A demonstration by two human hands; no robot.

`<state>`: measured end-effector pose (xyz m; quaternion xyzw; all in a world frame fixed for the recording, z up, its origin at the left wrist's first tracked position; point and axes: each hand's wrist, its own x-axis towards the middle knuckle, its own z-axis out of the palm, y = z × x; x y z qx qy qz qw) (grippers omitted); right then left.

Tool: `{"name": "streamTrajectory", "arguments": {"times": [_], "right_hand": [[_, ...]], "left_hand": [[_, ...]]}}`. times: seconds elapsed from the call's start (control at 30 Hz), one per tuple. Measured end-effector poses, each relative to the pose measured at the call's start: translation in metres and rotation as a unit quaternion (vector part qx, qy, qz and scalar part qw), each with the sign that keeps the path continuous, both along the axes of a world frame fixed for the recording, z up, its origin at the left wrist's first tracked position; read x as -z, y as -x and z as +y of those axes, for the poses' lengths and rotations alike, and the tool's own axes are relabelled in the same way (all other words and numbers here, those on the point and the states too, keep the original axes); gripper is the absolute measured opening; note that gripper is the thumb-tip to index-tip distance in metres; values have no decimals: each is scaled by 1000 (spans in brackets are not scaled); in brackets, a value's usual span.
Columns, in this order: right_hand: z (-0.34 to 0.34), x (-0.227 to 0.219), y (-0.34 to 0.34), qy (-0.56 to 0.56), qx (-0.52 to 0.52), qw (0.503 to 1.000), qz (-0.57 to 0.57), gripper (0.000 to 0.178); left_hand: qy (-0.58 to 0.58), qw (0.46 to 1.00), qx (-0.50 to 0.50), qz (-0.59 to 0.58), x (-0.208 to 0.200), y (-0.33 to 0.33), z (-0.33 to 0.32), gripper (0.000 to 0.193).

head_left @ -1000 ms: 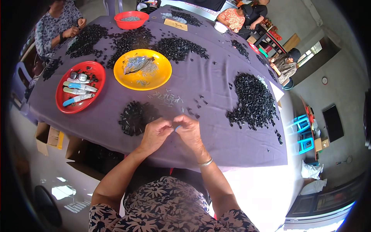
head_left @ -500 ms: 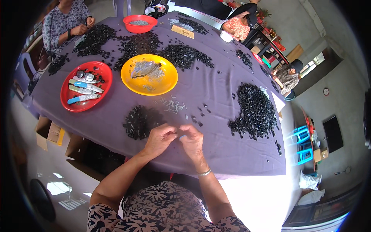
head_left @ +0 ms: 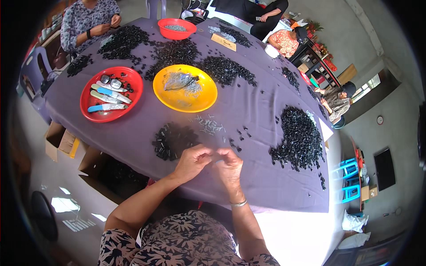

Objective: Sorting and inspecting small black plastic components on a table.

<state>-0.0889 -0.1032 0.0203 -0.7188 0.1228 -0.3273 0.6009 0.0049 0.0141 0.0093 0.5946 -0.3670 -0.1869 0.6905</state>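
Note:
Close together over the near edge of the purple-grey tablecloth [head_left: 262,181], my two hands meet at their fingertips. The fingers of my left hand [head_left: 194,163] are pinched; whatever lies in them is too small to make out. My right hand [head_left: 229,167] is pinched as well, with a spot of blue at a finger and a bangle [head_left: 239,203] on the wrist. Just beyond my left hand lies a heap of small black pieces [head_left: 171,141], partly blurred. Thin clear pieces [head_left: 209,124] are scattered past my fingertips, with a few loose black pieces [head_left: 239,137] to their right.
A yellow dish [head_left: 208,99] holds thin clear pieces; a red dish [head_left: 135,95] holds knife-like tools with blue and pale handles. A large black heap [head_left: 296,137] lies right, others farther back near a red bowl [head_left: 186,31]. Several people sit around the table. An open carton [head_left: 95,166] stands below left.
The whole view has shifted, so the table and dishes sit a little farther right. My hands stay together at the fingertips, in nearly the same pinch.

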Motion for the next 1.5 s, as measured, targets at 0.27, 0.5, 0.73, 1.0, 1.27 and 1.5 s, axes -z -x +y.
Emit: {"name": "streamTrajectory", "arguments": {"times": [0.27,0.5,0.73,1.0,1.27,1.5], "right_hand": [[-8,0,-8,21,-11,1000,-7,15],[-3,-6,-12,-11,-23,1000,-11,10],[4,1,2,-27,-27,999,1,14],[-8,-14,-5,-39,-51,997,41,19],[-21,-6,-14,-85,-37,995,39,6],[-14,-5,-3,-69,-51,996,37,5]], "left_hand": [[7,1000,-5,-13,-3,-7,-3,10],[44,998,6,40,3,-8,-5,9],[-6,999,-4,36,13,6,2,16],[9,995,-47,-90,-7,-8,-1,10],[20,997,49,54,10,-15,-9,13],[17,998,41,42,10,-6,-1,13]]}}
